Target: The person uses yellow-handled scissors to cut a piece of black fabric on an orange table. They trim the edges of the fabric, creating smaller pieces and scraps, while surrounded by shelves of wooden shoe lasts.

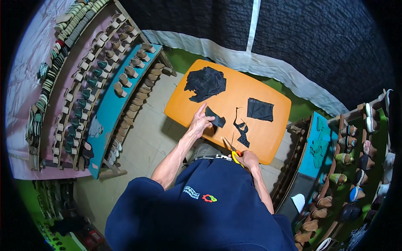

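Note:
My left hand [202, 121] is closed on a small black piece of material [215, 118], held over the near edge of the orange table [176, 109]. Its index finger points away from me. In my right hand [248, 160] are scissors with yellow and orange handles [236, 156], close to my waist. Their blades point forward and look slightly apart. Black scraps with a thin strip [241, 134] lie just beyond the scissors. Farther right sits a dark rectangular piece [260, 109]. A heap of black pieces [205, 83] rests at the table's far left.
Sloped racks with rows of shoes [109, 55] stand on the left, with a teal board [109, 119] among them. More shoes fill a rack [344, 159] on the right, beside another teal shelf [315, 144]. A dark patterned curtain [301, 37] hangs behind the table.

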Available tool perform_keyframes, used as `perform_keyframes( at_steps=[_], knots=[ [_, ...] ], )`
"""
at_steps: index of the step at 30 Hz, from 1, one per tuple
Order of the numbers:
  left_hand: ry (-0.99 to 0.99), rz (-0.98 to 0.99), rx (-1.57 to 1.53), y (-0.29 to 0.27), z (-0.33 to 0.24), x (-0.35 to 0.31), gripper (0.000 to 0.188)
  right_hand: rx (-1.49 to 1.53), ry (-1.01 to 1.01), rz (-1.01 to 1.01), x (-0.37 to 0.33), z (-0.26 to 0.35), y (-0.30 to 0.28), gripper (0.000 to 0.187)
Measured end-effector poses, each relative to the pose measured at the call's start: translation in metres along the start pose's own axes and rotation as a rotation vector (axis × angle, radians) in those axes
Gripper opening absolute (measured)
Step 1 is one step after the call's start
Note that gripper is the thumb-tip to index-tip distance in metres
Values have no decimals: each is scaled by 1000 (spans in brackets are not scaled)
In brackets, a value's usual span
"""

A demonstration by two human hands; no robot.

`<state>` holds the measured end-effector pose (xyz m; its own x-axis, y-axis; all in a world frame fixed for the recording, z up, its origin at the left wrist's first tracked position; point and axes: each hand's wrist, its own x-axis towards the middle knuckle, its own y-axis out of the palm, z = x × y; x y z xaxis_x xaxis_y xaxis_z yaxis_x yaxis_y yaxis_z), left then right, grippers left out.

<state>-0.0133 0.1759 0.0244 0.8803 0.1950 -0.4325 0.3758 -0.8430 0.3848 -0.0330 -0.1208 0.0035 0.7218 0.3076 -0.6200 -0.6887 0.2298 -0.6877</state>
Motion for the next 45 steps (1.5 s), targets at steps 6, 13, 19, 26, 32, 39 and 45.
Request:
perform_keyframes(
  at_steps=[6,13,19,26,32,39,45],
  knots=[
    [229,-109,-449,-32,-77,62,76,0,45,-32,16,29,-1,77],
    [271,-208,-596,-78,-88,144,68,167,207,-172,11,50,0,82],
    [-238,-333,-553,-142,76,223,55,308,415,-201,1,59,13,77],
    [-276,-317,-32,-92,38,176,46,532,655,-254,-18,75,53,68],
    [336,-468,1041,-136,12,169,58,571,751,-276,-14,104,50,73],
    [771,-135,1344,-190,-12,197,34,520,741,-297,1,105,42,61],
    [368,381,845,-145,-83,235,17,545,793,-302,2,107,48,59]
  ],
)
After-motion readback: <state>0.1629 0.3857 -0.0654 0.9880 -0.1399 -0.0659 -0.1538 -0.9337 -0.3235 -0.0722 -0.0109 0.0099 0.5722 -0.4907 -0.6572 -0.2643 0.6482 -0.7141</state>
